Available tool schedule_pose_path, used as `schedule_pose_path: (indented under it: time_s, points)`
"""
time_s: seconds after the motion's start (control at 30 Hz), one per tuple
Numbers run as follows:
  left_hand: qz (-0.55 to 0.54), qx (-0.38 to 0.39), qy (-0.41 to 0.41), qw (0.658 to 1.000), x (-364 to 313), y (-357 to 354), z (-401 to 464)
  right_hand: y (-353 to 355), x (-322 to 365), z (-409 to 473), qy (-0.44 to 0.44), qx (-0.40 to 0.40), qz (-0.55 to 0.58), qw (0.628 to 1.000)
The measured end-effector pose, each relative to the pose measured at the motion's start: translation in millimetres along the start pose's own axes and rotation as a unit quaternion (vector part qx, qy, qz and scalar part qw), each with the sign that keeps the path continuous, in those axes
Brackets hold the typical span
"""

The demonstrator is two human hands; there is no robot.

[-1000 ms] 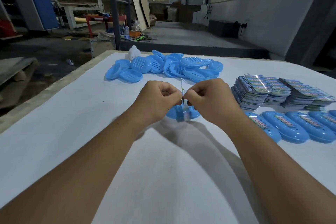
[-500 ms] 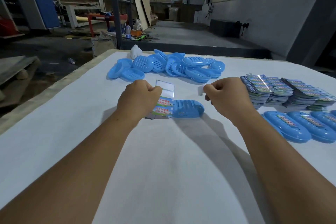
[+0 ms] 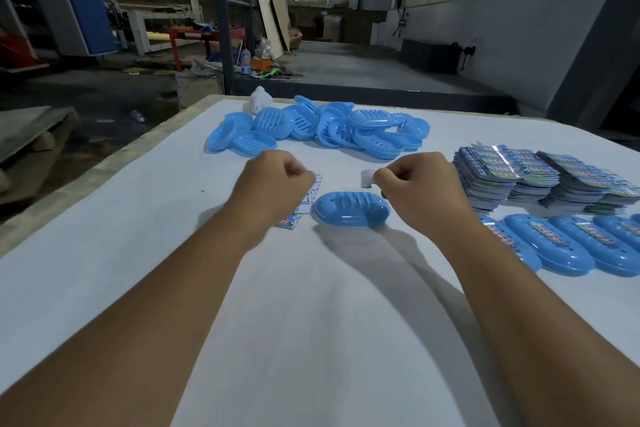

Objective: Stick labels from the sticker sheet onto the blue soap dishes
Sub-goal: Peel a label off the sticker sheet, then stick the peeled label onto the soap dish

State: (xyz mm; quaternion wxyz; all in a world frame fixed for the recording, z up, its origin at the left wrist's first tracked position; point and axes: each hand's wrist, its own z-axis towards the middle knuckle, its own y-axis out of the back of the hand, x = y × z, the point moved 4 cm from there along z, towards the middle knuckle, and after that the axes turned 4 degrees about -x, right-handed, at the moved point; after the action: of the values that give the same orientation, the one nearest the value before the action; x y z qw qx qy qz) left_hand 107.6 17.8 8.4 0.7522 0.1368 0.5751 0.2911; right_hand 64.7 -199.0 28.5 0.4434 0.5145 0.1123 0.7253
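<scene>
Item: single blue oval plastic soap dish point(image 3: 350, 209), slotted base uppermost, lying on the white-covered bench point(image 3: 138, 253) between the two hands, touched by neither.

Left hand point(image 3: 273, 184): fingers curled tight, clamped on a printed sticker sheet with coloured labels point(image 3: 304, 204); the sheet's lower corner rests on the bench just left of the dish.

Right hand point(image 3: 420, 187): fingers together, pinching one small peeled label, pale and glossy point(image 3: 366, 179), held above and behind the dish's right end. Which face is the adhesive one cannot be told.

Stock, far side: loose heap of unlabelled blue soap dishes point(image 3: 311, 128).
Stock, right: stacks of printed sticker sheets point(image 3: 540, 177).
Finished goods, near right: row of blue dishes with a label along the back point(image 3: 568, 243).

Step in hand (judged): laying the peeled label on the centre dish.

Method notes:
- Hold the label by its edge only, so little adhesive is touched.
- Match the finished row: label lengthwise, centred on the domed back.
- The dish lies free and will likely slide or rock under pressure; steady it with the left hand, setting the sheet down first if need be.
- Land one end, then smooth toward the other, to avoid bubbles and creases over the slots.
- Likely fault: label folding onto itself, being thin and limp.
</scene>
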Motion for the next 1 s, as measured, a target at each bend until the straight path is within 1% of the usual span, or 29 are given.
schedule_pose_path:
  time_s: [0.03, 0.07, 0.2, 0.5, 0.57, 0.7, 0.8, 0.87, 1.0]
  points:
    - [-0.083, 0.031, 0.007, 0.996, -7, -7, -6, 0, 2, -2, 0.007, 0.0, -0.002, 1.0]
    - [-0.122, 0.054, 0.003, 0.991, -13, -12, -11, -1, 4, -3, 0.012, 0.001, -0.004, 1.0]
    - [-0.172, 0.089, -0.016, 0.981, -24, -25, -22, -3, 6, -6, 0.015, -0.001, -0.011, 1.0]
    - [-0.19, 0.129, -0.015, 0.973, -27, -32, -27, -6, 11, -8, 0.052, 0.009, 0.007, 0.999]
    - [-0.196, 0.124, -0.012, 0.973, -27, -33, -27, -7, 12, -9, 0.068, 0.023, 0.02, 0.997]
    - [-0.195, 0.091, 0.012, 0.977, -25, -27, -21, -8, 13, -9, 0.089, 0.054, 0.047, 0.993]
    - [-0.21, 0.071, 0.041, 0.974, -23, -24, -17, -7, 7, -3, 0.061, 0.027, 0.034, 0.997]
    - [-0.22, 0.074, 0.051, 0.971, -23, -24, -17, -6, 2, 1, 0.029, 0.013, 0.029, 0.999]
    - [-0.233, 0.087, 0.064, 0.967, -22, -25, -18, -7, -3, 2, -0.013, 0.031, 0.066, 0.997]
